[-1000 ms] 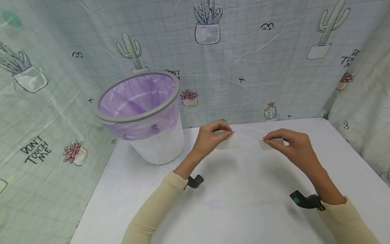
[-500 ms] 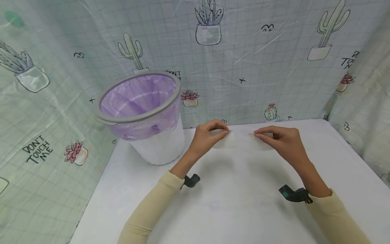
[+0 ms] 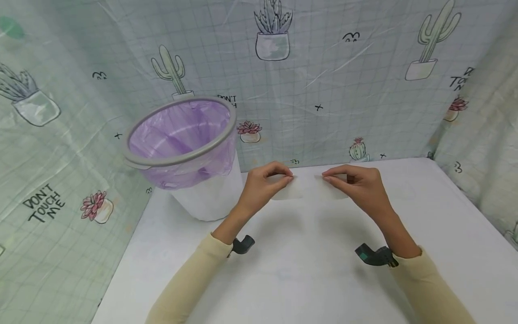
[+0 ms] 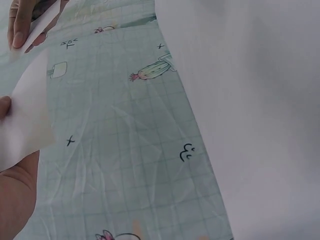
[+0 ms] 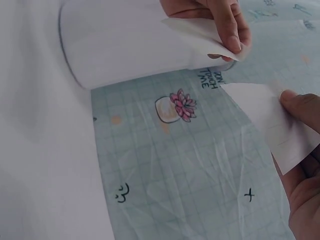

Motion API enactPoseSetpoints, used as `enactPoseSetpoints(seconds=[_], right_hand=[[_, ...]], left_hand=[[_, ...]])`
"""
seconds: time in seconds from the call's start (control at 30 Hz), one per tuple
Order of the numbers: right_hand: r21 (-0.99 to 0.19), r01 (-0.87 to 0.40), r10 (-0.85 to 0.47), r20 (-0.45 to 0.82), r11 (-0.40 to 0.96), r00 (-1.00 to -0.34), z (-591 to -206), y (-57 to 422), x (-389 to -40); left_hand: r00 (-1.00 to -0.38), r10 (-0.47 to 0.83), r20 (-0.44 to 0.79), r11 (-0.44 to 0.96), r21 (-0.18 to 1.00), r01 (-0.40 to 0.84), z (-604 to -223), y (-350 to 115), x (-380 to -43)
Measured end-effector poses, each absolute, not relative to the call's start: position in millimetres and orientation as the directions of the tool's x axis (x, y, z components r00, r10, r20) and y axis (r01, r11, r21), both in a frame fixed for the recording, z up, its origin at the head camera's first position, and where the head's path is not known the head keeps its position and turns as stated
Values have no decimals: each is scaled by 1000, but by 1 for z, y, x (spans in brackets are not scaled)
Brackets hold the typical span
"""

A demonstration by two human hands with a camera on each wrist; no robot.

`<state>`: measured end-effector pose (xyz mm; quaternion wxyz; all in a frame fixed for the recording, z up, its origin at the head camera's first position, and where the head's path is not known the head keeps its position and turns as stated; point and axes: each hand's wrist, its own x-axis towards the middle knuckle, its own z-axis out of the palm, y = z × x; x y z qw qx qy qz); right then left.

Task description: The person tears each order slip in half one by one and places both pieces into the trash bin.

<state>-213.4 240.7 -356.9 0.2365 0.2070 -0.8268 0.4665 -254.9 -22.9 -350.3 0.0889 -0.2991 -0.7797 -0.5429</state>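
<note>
My left hand pinches a small piece of white paper between thumb and fingertips. A second white paper piece is pinched the same way by my right hand. Both hands are raised over the far part of the white table, fingertips facing each other with a narrow gap between. In the head view the papers hang below the fingers and nearly blend with the table. Both wrist views show the two pieces apart from each other, each with a slight curl.
A white bin lined with a purple bag under a grey rim stands on the table, left of my left hand. A cactus-print curtain hangs behind the table and along its sides.
Both hands have shifted left, the right one farther, so the gap between their fingertips has narrowed. Each still pinches its paper. The bin stays in place.
</note>
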Motion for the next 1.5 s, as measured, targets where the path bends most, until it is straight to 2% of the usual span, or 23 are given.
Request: enactPoseSetpoints(seconds=[0.5, 1.27, 1.5], right_hand=[[-696, -620, -172, 604, 364, -778, -352, 209, -224], [-694, -674, -241, 630, 252, -738, -349, 168, -239], [-681, -686, -241, 642, 255, -727, -347, 161, -241]], left_hand=[[-812, 347, 469, 300, 765, 570, -344, -45, -248], [-785, 340, 517, 296, 734, 611, -339, -70, -242], [-778, 341, 528, 296, 725, 622, -334, -76, -241]])
